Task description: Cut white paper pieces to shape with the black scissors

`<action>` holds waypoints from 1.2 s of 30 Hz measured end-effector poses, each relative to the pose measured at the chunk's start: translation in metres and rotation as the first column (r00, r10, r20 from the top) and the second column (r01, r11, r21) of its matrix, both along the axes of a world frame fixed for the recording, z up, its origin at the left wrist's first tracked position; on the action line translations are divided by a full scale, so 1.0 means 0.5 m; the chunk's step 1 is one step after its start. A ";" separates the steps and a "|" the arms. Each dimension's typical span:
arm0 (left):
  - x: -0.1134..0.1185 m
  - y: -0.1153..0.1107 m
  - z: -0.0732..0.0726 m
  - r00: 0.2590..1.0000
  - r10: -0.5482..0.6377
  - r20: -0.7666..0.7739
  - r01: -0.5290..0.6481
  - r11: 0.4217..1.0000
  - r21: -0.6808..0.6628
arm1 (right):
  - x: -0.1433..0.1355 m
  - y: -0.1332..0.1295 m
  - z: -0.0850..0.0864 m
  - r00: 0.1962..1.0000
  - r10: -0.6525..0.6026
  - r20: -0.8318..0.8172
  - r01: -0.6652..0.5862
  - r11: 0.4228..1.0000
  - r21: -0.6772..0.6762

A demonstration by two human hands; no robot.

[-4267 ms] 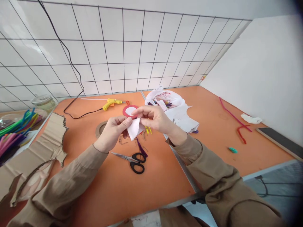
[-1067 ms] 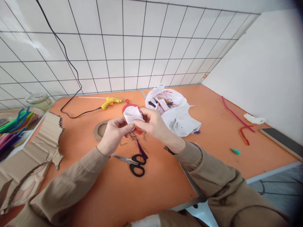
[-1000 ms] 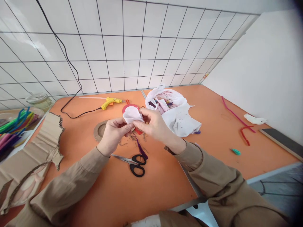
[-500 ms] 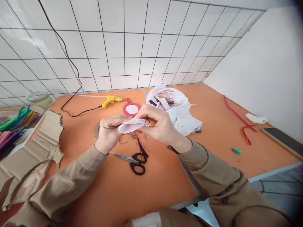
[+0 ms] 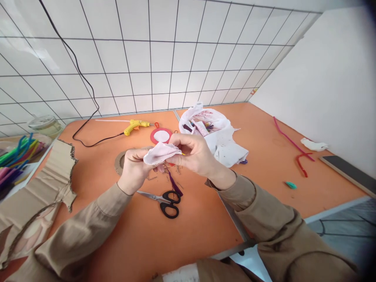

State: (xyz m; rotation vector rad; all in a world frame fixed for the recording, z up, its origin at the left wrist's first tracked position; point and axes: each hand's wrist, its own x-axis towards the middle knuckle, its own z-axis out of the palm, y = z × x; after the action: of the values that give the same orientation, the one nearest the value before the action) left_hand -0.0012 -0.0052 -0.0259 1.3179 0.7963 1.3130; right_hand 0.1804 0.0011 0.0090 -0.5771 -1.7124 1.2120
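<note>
A pale pink piece of cloth (image 5: 160, 153) is held up over the orange table between both hands. My left hand (image 5: 135, 166) pinches its left side, and my right hand (image 5: 195, 153) grips its right end. Just behind the cloth lies a red ring with a pale centre (image 5: 161, 135). Black-handled scissors (image 5: 167, 201) lie on the table below the hands, beside a purple tassel (image 5: 175, 185). A cardboard ring (image 5: 119, 162) is partly hidden behind my left hand.
A yellow glue gun (image 5: 136, 127) with a black cord lies at the back left. Torn cardboard (image 5: 44, 172) covers the left side. A white plastic bag (image 5: 225, 135) stands behind my right hand. A dark phone-like slab (image 5: 349, 174) and pipe cleaners (image 5: 304, 164) are at right.
The cloth has tilted so more of its face shows, and fingers of my left hand now show beneath it. The whole view has shifted slightly.
</note>
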 end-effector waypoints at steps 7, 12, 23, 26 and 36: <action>0.015 0.000 0.022 0.994 -0.090 0.057 0.095 0.991 -0.095 | 0.003 0.005 0.006 0.989 -0.103 0.106 0.107 0.994 -0.029; 0.022 -0.007 0.028 0.992 0.004 0.123 0.008 0.995 -0.098 | 0.004 0.009 0.006 0.972 -0.169 0.164 0.182 0.981 -0.065; 0.026 -0.022 0.043 0.986 -0.045 0.158 0.087 0.959 -0.270 | 0.001 0.006 0.006 0.985 -0.142 0.101 0.154 0.981 -0.120; 0.026 -0.026 0.055 0.977 -0.016 0.211 0.101 0.911 -0.399 | -0.001 0.005 0.003 0.969 -0.196 0.151 0.204 0.978 -0.037; 0.036 -0.049 0.094 0.953 0.064 0.296 0.119 0.820 -0.560 | 0.004 0.017 -0.002 0.988 -0.128 0.092 0.141 0.977 -0.160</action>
State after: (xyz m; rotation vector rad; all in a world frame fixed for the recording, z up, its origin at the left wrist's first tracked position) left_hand 0.0169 -0.0297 0.0213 0.6228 0.8610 1.0915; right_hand 0.1823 0.0094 0.0080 -0.8400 -1.6196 1.2558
